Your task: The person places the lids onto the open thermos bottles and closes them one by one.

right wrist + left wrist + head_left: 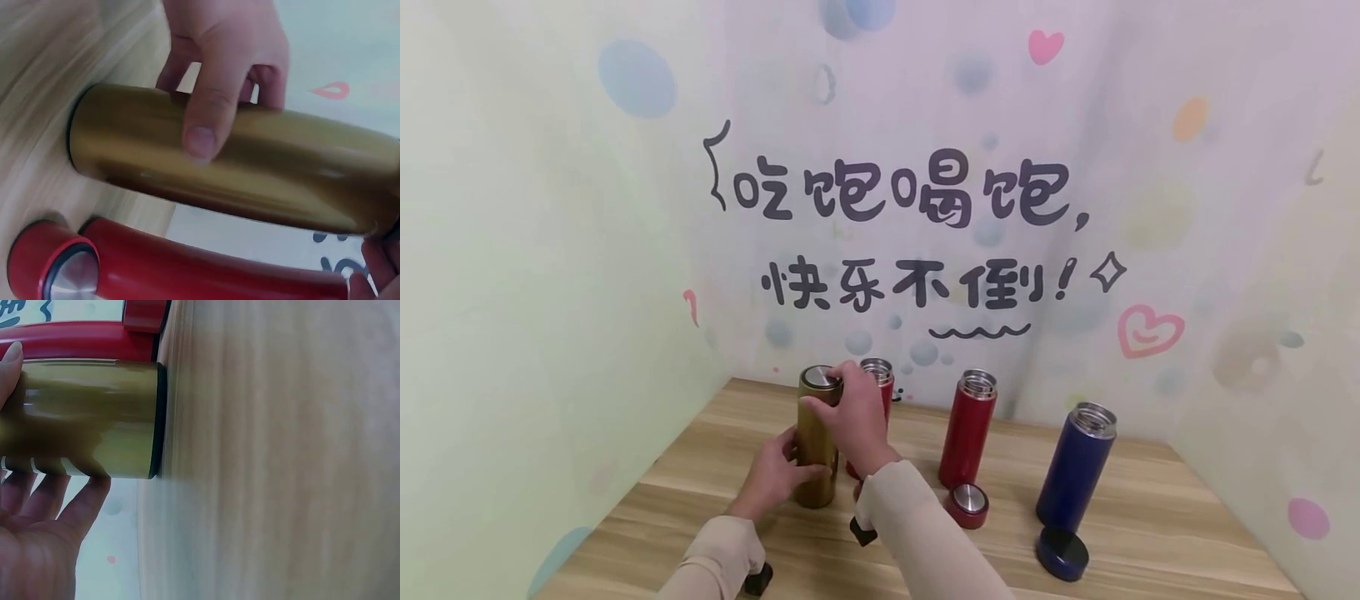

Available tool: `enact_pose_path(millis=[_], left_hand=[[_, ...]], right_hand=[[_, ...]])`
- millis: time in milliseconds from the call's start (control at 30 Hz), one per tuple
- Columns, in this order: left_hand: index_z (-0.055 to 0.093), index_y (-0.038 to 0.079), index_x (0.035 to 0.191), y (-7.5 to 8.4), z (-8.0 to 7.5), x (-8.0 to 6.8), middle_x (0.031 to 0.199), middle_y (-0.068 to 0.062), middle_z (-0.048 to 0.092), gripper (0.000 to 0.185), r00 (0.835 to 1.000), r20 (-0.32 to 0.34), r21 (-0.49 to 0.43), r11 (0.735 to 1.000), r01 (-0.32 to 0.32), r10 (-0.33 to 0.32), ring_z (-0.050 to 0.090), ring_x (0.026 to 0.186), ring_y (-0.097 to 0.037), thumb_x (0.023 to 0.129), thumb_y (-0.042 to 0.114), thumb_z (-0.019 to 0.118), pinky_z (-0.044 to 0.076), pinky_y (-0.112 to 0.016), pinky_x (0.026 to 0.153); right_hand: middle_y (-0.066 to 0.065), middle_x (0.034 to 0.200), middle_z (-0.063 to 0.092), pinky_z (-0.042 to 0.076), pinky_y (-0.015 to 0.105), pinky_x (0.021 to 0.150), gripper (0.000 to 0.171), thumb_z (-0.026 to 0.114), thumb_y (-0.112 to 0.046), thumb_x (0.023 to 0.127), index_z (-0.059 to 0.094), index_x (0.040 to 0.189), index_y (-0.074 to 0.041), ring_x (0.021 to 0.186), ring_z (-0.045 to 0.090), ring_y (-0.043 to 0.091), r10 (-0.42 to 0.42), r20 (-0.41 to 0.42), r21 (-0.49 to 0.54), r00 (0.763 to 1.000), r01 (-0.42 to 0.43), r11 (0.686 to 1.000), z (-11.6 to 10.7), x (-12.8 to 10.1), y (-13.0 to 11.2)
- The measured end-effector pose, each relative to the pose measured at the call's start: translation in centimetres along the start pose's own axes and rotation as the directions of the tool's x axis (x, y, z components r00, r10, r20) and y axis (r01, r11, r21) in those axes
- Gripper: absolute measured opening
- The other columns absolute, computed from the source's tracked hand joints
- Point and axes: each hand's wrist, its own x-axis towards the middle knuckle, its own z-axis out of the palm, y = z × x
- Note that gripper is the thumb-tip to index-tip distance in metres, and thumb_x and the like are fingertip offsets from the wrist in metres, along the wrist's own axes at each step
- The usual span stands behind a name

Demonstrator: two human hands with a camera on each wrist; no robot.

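A gold thermos (815,437) stands upright on the wooden table, its lid (820,377) with a silver disc in place on top. My left hand (771,475) grips the lower body, thumb on the near side and fingers round the far side, as the right wrist view also shows. With my right hand (859,421) I hold the lid from the right, fingers over its edge and thumb just below. Partly hidden behind that hand is a lidless red thermos (877,371). Its red lid (74,278) sits near its base in the right wrist view.
Further right stand a second lidless red thermos (967,433), its lid (967,506) in front, and a lidless blue thermos (1075,471) with its dark blue lid (1063,554) in front. A printed wall (910,83) rises behind the table (700,450).
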Motion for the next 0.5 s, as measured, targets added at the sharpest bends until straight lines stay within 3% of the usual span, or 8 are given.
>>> enact_pose_path(millis=[133,267,367,433,500], left_hand=[[0.052,0.005,0.137,-0.14,-0.01,0.01,0.128,-0.016,0.060,0.076,1.000,-0.002,0.001,1.000,-0.024,0.024,0.058,0.116,-0.037,0.074,0.031,0.085,0.051,-0.050,0.091],[0.051,0.005,0.138,-0.23,0.14,-0.05,0.128,-0.015,0.060,0.078,1.000,0.012,-0.004,1.000,-0.024,0.024,0.058,0.116,-0.036,0.074,0.034,0.085,0.052,-0.049,0.090],[0.050,0.007,0.139,-0.27,0.22,0.02,0.128,-0.014,0.060,0.079,1.000,0.016,-0.012,1.000,-0.016,0.016,0.058,0.116,-0.034,0.074,0.035,0.085,0.051,-0.048,0.091],[0.050,0.008,0.140,-0.26,0.17,0.08,0.129,-0.013,0.060,0.079,1.000,0.009,-0.010,1.000,-0.003,0.003,0.058,0.117,-0.033,0.074,0.034,0.085,0.051,-0.048,0.092],[0.050,0.008,0.139,-0.27,0.07,0.13,0.129,-0.013,0.060,0.079,1.000,0.001,-0.003,1.000,0.002,-0.002,0.058,0.116,-0.033,0.074,0.033,0.085,0.051,-0.049,0.092]], right_hand=[[0.002,0.093,0.056,0.047,0.032,0.079,0.059,0.073,-0.057,0.078,0.056,0.113,-0.013,0.088,0.049,0.018,-0.106,-0.059,-0.254,0.993,0.088,0.963,0.23,-0.16,-0.41],[0.004,0.092,0.052,0.045,0.033,0.075,0.063,0.063,-0.063,0.083,0.057,0.130,-0.021,0.087,0.046,0.020,-0.142,-0.033,-0.350,0.989,0.122,0.929,0.27,-0.53,-0.32],[0.006,0.109,0.056,0.049,0.034,0.085,0.061,0.061,-0.059,0.088,0.053,0.140,-0.027,0.100,0.050,0.021,-0.091,0.034,-0.226,0.995,0.097,0.969,0.19,-0.68,-0.07],[0.006,0.125,0.055,0.048,0.038,0.093,0.059,0.061,-0.054,0.091,0.049,0.143,-0.030,0.113,0.050,0.022,-0.051,0.100,-0.075,0.994,0.058,0.995,0.10,-0.57,0.18],[0.004,0.138,0.049,0.045,0.044,0.100,0.056,0.061,-0.046,0.094,0.046,0.145,-0.031,0.124,0.046,0.022,-0.034,0.166,0.083,0.986,0.021,0.996,-0.06,-0.36,0.49]])
